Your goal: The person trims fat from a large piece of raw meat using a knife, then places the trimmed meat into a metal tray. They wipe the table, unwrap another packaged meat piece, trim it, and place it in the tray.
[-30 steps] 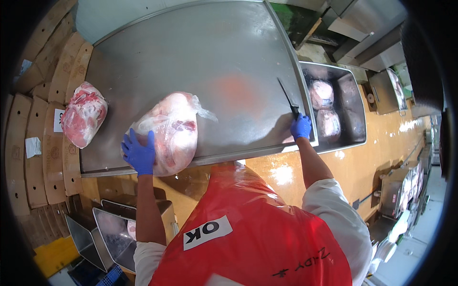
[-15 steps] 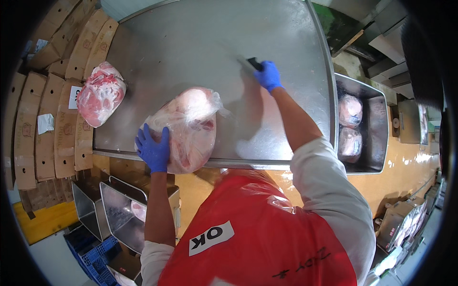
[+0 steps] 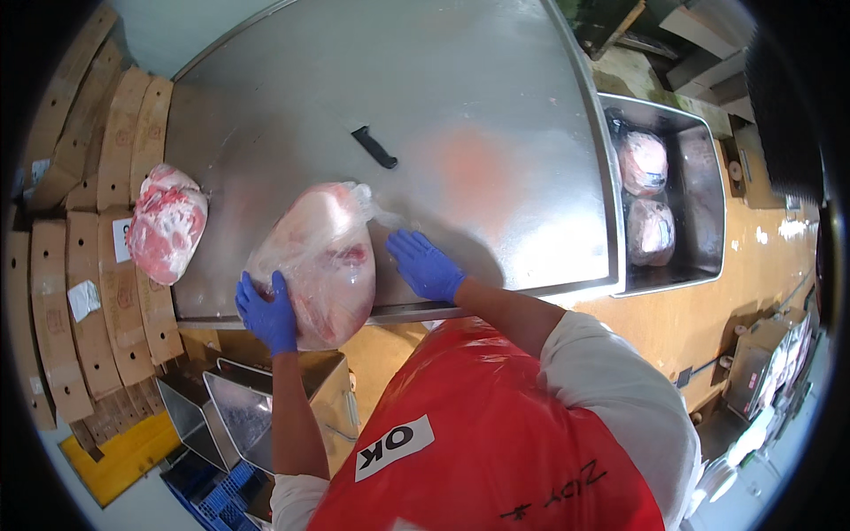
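A large piece of meat in a clear plastic bag (image 3: pixel 332 257) lies at the table's near edge, slightly overhanging it. Gripping its lower left side is my left hand (image 3: pixel 268 314) in a blue glove, thumb on top and fingers round the edge. My right hand (image 3: pixel 427 267), also blue-gloved, is just right of the bag with its fingers stretched out and nothing in them. Beyond the bag a black-handled knife (image 3: pixel 375 148) lies on the steel; its blade barely shows against the metal. At the table's left edge sits a second piece of meat (image 3: pixel 168 226), pink and white.
The steel table (image 3: pixel 496 71) has a raised rim. Stacked cardboard boxes (image 3: pixel 124 292) border it on the left. Right of it stands a metal tub (image 3: pixel 695 195) with two wrapped meat pieces (image 3: pixel 651 232). Metal bins (image 3: pixel 243 407) and a blue crate (image 3: pixel 232 500) are below left.
My right hand has let go of the knife, which now lies on the table, and has come back toward the bag. My left hand stays on the bagged meat. The view has shifted.
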Available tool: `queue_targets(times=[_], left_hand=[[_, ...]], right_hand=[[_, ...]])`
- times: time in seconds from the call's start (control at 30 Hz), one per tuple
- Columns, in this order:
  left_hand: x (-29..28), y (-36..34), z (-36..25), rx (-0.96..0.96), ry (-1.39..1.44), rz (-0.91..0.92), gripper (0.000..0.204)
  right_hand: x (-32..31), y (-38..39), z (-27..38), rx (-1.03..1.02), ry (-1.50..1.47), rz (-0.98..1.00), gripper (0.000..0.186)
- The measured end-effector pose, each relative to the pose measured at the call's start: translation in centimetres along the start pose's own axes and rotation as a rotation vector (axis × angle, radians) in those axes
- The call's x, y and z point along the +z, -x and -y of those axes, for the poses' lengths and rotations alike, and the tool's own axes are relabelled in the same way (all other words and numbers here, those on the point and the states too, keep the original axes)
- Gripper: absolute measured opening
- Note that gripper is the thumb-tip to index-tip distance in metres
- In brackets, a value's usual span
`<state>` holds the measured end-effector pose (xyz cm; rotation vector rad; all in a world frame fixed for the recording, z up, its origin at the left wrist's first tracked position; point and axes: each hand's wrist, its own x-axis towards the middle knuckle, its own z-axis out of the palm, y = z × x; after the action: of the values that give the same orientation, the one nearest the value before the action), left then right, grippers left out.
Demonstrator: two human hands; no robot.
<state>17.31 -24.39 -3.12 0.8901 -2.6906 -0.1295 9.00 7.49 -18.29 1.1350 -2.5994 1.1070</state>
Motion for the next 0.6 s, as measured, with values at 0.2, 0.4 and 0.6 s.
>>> queue_targets(times=[0.2,0.4,0.6], left_hand=[[-0.1,-0.8,0.1,0.008,-0.01,0.028,0.072],[0.7,-0.6,0.4,0.032,-0.034,-0.008,0.072],[-0.3,-0.1,-0.6,0.021,-0.024,-0.018,0.073]], right_hand=[[-9.9,0.7,-15.4,0.305,0.237,-0.07,0.047],[-32.4,12.0,-28.6,0.93,0.403,-0.356,0.053],[-26.2,16.7,-20.0,0.667,0.152,-0.423,0.044]])
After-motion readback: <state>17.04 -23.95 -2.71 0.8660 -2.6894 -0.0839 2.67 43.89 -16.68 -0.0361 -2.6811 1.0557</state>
